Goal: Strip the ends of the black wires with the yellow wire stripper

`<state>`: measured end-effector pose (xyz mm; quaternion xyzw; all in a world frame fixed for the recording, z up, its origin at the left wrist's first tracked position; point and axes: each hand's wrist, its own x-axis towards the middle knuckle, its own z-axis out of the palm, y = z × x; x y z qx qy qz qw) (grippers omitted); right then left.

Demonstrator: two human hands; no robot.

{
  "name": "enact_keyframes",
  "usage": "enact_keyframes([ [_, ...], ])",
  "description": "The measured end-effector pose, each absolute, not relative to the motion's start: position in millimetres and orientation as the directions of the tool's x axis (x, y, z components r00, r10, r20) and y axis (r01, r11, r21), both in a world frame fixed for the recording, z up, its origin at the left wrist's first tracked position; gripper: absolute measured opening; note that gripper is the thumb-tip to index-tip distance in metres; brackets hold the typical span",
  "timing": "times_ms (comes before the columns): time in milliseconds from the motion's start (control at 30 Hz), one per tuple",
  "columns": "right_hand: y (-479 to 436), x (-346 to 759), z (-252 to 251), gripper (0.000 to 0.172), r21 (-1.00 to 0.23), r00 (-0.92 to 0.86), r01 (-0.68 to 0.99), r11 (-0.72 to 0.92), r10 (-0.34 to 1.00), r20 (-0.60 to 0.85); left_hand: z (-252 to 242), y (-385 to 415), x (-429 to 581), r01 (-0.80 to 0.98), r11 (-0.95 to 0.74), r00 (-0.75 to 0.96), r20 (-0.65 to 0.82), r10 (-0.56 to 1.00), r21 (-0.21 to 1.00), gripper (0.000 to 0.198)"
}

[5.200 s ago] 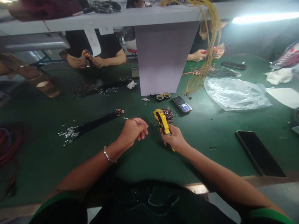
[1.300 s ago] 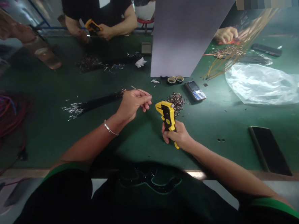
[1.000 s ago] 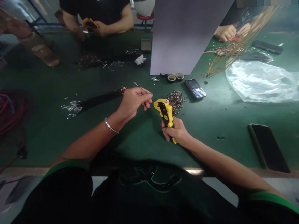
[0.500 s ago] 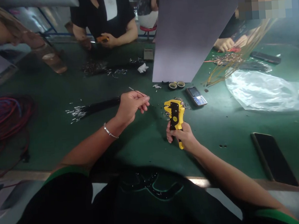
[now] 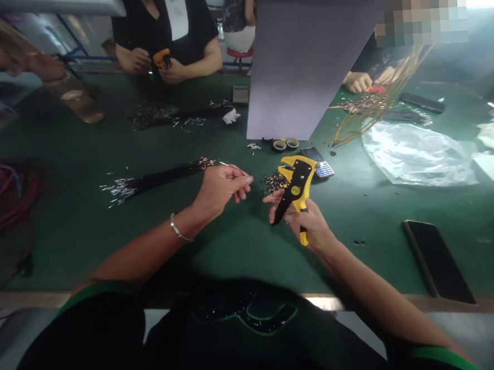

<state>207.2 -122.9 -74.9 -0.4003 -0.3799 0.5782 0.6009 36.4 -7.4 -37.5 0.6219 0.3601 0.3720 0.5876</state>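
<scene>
Between its thumb and fingers my left hand (image 5: pixel 225 189) pinches a thin wire (image 5: pixel 234 168), whose pale tip points up and left. My right hand (image 5: pixel 305 217) holds a yellow and black wire stripper (image 5: pixel 299 187) upright, its handles apart and some fingers stretched out. Behind the tool's jaws lies a pile of small cut wire bits (image 5: pixel 273 181). A bundle of black wires (image 5: pixel 163 178) with silvery ends at the left and coppery ends at the right lies on the green table (image 5: pixel 234 247), just left of my left hand.
A keypad phone (image 5: pixel 323 170) lies behind the stripper, partly hidden, near two tape rolls (image 5: pixel 285 144). A grey panel (image 5: pixel 302 64) stands across the table. Clear plastic bag (image 5: pixel 416 155) and smartphone (image 5: pixel 438 260) are at right; red wire coils (image 5: pixel 5 200) at left. Co-workers' hands (image 5: pixel 173 71) work opposite.
The stripper's handles have spread apart, and the tool has tilted to the right. My left hand still pinches the wire; the bundle's coppery ends now show. The whole view has shifted slightly.
</scene>
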Motion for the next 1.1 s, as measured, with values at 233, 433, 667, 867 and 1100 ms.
enact_keyframes([
  [233,-125,212,-68,0.041,-0.886,0.029,-0.463,0.035,0.999,0.024,-44,-14,41,0.025,0.097,0.512,-0.096,0.853,0.995,0.018],
  [433,-125,210,-67,0.037,-0.873,0.033,-0.485,0.039,0.999,0.027,-47,-16,42,0.021,0.172,0.538,-0.156,0.828,0.985,0.020],
  [667,-122,213,-68,0.036,-0.871,0.061,-0.486,0.066,0.997,0.042,-49,-14,41,0.006,0.240,0.558,-0.202,0.805,0.971,0.019],
  [867,-120,219,-75,0.037,-0.859,0.068,-0.505,0.088,0.996,0.062,-44,-10,38,-0.030,0.188,0.513,-0.146,0.846,0.982,0.016],
  [1100,-123,216,-84,0.041,-0.883,-0.092,-0.466,-0.053,0.996,-0.012,-31,2,30,-0.075,0.031,0.459,0.007,0.888,0.997,0.014],
])
